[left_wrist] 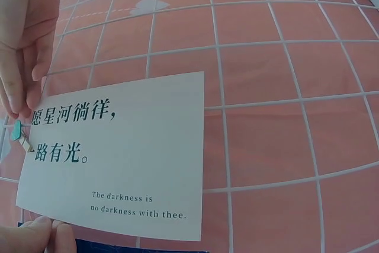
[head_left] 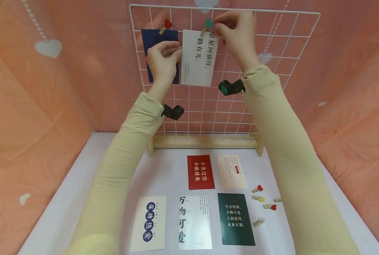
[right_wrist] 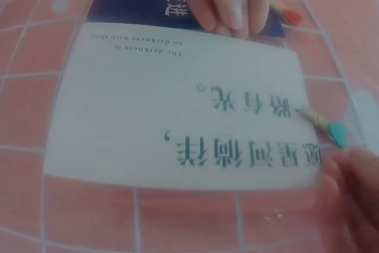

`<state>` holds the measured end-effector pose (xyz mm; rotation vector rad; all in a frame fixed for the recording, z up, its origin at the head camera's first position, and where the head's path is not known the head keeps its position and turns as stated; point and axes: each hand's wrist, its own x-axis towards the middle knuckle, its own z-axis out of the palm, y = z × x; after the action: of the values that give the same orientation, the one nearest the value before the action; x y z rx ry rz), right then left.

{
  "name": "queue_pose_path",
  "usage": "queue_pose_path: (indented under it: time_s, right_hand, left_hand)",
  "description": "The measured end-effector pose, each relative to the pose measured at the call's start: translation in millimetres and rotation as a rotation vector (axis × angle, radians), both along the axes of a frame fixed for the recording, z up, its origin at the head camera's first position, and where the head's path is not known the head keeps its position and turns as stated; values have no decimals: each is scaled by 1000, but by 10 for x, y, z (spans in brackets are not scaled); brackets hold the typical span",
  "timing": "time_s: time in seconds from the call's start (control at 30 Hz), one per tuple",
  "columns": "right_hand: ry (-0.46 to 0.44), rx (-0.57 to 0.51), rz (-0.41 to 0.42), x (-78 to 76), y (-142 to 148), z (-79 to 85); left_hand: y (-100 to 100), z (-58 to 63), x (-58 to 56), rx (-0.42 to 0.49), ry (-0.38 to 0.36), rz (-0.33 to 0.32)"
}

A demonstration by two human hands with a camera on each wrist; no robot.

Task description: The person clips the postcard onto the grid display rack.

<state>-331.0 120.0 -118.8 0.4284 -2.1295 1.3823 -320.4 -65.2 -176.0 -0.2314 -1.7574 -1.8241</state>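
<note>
A white card (head_left: 197,60) with dark lettering hangs on a white wire grid, with a wooden clothespin bearing a teal heart (head_left: 209,23) at its top edge. My left hand (head_left: 164,62) pinches the white card's left edge between thumb and fingertips, in front of a navy card (head_left: 151,39). That card hangs from a red-heart clothespin (head_left: 167,24). Close beside the teal heart and the card's upper right corner is my right hand (head_left: 240,32), its fingers bent. In the right wrist view the right hand (right_wrist: 352,197) is blurred, its fingertips just off the teal-heart clothespin (right_wrist: 325,128).
The wire grid (head_left: 285,46) stands in a wooden base (head_left: 205,144) on a white table (head_left: 104,145). On the table lie a red card (head_left: 195,182), a cream card (head_left: 225,180), a dark green card (head_left: 237,235) and two white cards. Several clothespins (head_left: 268,206) lie at the right.
</note>
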Motion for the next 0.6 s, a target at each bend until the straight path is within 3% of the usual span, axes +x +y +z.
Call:
queue_pose_path:
  time_s: [0.17, 0.3, 0.47, 0.6]
  right_hand:
    - [-20, -71, 85, 55, 29, -17]
    - [-87, -131, 150, 94, 82, -52]
    - [-173, -265, 231, 66, 172, -118]
    - [-203, -303, 270, 53, 234, -169]
  left_hand:
    - [-34, -20, -6, 19, -14, -28]
    - [-73, -74, -13, 3, -13, -50]
    - [-115, -132, -20, -32, 2, -87]
    - [-136, -169, -1, -58, 14, -135]
